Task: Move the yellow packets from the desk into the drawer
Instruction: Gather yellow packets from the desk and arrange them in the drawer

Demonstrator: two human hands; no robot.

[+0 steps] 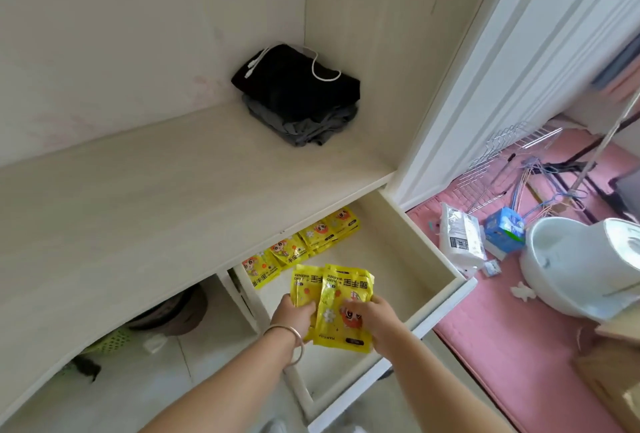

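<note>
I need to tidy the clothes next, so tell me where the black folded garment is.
In the head view the black garment sits on a grey one in the desk's far right corner, against the walls, above the open drawer.

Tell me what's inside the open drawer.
The drawer holds a row of yellow packets along its back, partly hidden under the desk. Held packets and both hands cover part of its floor.

Drawer (pixel 446 261) front floor lies bare; packet row (pixel 304 247) crowds the back.
</note>
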